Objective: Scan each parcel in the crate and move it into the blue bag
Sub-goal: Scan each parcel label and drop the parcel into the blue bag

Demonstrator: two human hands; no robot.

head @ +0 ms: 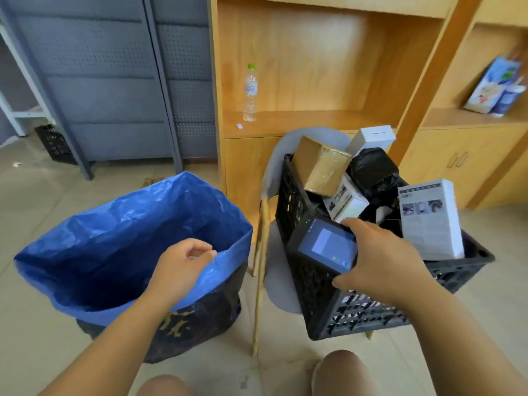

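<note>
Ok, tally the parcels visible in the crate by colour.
Brown box: 1
White boxes: 3
Black wrapped parcel: 1
Total: 5 in view; any buried deeper cannot be seen.

Floor (43, 195), left: bag (114, 238), left hand (183, 264) over its near-right rim; to its right, crate (357, 312) on a chair (274, 167). In crate: cardboard box (320, 167) at rear-left corner, small box (371, 138) at rear edge, bundle (374, 170) just before it, carton (347, 200) at centre, tall carton (431, 221) apparently leaning on the right edge; scanner (325, 244), in the right hand (380, 258), over the near-left corner. Behind crate, on shelf (314, 121): bottle (251, 92), upright, toward the left end.
</note>
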